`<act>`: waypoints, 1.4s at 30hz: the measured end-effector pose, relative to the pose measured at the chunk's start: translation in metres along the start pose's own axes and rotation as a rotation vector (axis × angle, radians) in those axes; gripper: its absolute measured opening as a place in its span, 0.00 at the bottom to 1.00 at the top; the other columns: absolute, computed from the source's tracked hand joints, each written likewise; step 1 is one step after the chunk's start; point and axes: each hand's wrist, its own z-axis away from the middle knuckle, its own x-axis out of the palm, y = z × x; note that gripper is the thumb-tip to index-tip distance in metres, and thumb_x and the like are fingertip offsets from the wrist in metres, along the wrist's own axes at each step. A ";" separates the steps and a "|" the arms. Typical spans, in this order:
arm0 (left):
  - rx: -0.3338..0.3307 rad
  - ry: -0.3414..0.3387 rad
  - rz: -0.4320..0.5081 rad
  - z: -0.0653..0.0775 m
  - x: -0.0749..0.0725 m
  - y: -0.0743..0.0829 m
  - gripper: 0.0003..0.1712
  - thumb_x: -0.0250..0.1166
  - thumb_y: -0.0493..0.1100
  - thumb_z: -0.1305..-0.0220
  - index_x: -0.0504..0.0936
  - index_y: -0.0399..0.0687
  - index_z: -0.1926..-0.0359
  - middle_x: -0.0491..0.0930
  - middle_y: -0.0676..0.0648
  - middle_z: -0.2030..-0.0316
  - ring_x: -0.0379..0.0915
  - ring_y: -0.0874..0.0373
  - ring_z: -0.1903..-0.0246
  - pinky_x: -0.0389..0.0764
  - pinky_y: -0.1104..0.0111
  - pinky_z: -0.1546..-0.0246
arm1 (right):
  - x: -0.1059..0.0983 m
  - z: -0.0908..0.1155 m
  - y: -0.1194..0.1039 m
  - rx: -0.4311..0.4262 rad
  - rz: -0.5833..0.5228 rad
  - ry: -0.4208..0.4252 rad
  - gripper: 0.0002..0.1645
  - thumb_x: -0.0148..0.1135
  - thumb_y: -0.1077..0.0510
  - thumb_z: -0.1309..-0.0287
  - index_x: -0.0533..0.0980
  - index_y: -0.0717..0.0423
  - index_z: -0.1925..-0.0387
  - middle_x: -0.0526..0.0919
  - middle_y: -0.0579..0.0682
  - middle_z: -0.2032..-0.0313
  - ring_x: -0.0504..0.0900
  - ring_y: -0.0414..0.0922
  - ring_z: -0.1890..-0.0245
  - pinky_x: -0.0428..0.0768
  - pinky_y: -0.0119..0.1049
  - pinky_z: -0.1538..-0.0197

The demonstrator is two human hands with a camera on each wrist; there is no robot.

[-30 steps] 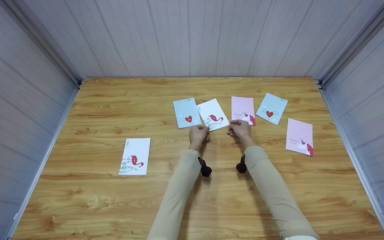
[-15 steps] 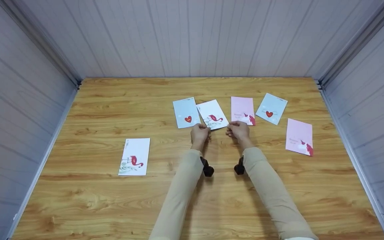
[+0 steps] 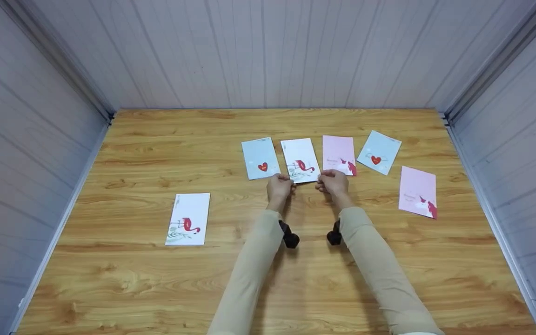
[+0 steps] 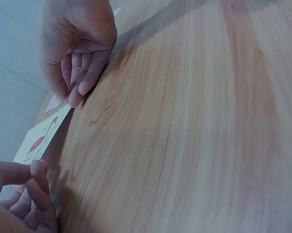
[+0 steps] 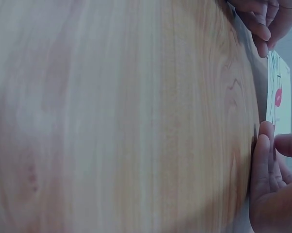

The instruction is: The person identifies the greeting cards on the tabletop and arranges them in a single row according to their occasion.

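Note:
A white card with a red flamingo (image 3: 300,160) is between my two hands in the head view. My left hand (image 3: 279,190) pinches its near left corner with thumb and fingers. At the near right corner, my right hand (image 3: 334,185) pinches the same card. The left wrist view shows the card's near edge raised off the table, with the left hand (image 4: 22,196) at the lower left and the right hand (image 4: 78,48) above. In the right wrist view the right hand (image 5: 274,182) hides part of the card.
A blue heart card (image 3: 259,157) lies just left of the held card. On its right are a pink unicorn card (image 3: 338,151), another blue heart card (image 3: 379,151) and another pink card (image 3: 417,188). A second flamingo card (image 3: 187,218) lies on the wooden table (image 3: 133,288) at left.
The held flamingo card has turned from a slant to nearly upright, its far edge shifting right, away from the blue card. Both hands keep their grip and have barely moved.

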 end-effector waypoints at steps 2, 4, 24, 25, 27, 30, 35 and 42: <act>-0.011 -0.014 0.032 0.000 -0.001 -0.001 0.03 0.57 0.30 0.46 0.73 0.36 0.69 0.77 0.44 0.79 0.75 0.56 0.80 0.74 0.71 0.82 | -0.001 0.000 0.000 0.001 -0.007 0.001 0.13 0.54 0.68 0.49 0.72 0.67 0.60 0.77 0.54 0.77 0.78 0.41 0.82 0.77 0.31 0.75; -0.011 -0.026 0.052 0.000 -0.002 -0.001 0.03 0.57 0.30 0.46 0.73 0.35 0.69 0.77 0.43 0.78 0.74 0.56 0.81 0.73 0.72 0.83 | -0.002 0.000 0.001 0.004 -0.009 0.001 0.12 0.55 0.67 0.48 0.72 0.67 0.60 0.77 0.54 0.77 0.78 0.41 0.81 0.77 0.30 0.75; 0.092 -0.126 0.178 0.012 -0.038 -0.010 0.05 0.58 0.29 0.48 0.72 0.34 0.68 0.78 0.39 0.76 0.72 0.55 0.82 0.70 0.71 0.83 | -0.008 0.023 0.004 0.007 -0.057 -0.123 0.09 0.57 0.64 0.46 0.72 0.65 0.63 0.76 0.50 0.77 0.77 0.39 0.81 0.76 0.29 0.75; 0.093 -0.132 0.170 0.014 -0.039 -0.010 0.05 0.58 0.29 0.48 0.72 0.34 0.68 0.78 0.39 0.76 0.72 0.56 0.82 0.68 0.71 0.84 | -0.009 0.025 0.005 0.008 -0.066 -0.128 0.09 0.57 0.64 0.46 0.72 0.65 0.63 0.76 0.50 0.77 0.77 0.39 0.81 0.76 0.29 0.74; 0.099 -0.141 0.170 0.016 -0.042 -0.010 0.05 0.58 0.29 0.48 0.72 0.35 0.68 0.78 0.41 0.77 0.71 0.57 0.83 0.67 0.73 0.85 | -0.009 0.029 0.005 0.010 -0.079 -0.142 0.11 0.57 0.63 0.45 0.72 0.65 0.61 0.76 0.51 0.75 0.77 0.39 0.80 0.76 0.30 0.73; 0.114 -0.152 0.162 0.020 -0.047 -0.011 0.05 0.59 0.30 0.48 0.72 0.34 0.67 0.76 0.43 0.79 0.70 0.59 0.83 0.65 0.74 0.87 | -0.011 0.036 0.006 0.004 -0.080 -0.170 0.12 0.57 0.62 0.45 0.71 0.66 0.60 0.76 0.52 0.73 0.77 0.40 0.78 0.76 0.31 0.71; 0.105 -0.159 0.125 0.025 -0.053 -0.015 0.08 0.60 0.33 0.47 0.73 0.35 0.65 0.76 0.46 0.78 0.71 0.59 0.81 0.65 0.73 0.86 | -0.013 0.044 0.008 -0.017 -0.056 -0.199 0.12 0.57 0.62 0.46 0.71 0.65 0.60 0.75 0.52 0.72 0.77 0.41 0.77 0.77 0.32 0.69; 0.128 -0.183 0.127 0.034 -0.066 -0.020 0.07 0.60 0.35 0.44 0.74 0.37 0.65 0.78 0.40 0.73 0.71 0.58 0.80 0.65 0.72 0.86 | -0.010 0.056 0.012 -0.057 -0.058 -0.220 0.11 0.58 0.63 0.46 0.71 0.67 0.62 0.76 0.54 0.73 0.77 0.41 0.79 0.77 0.33 0.70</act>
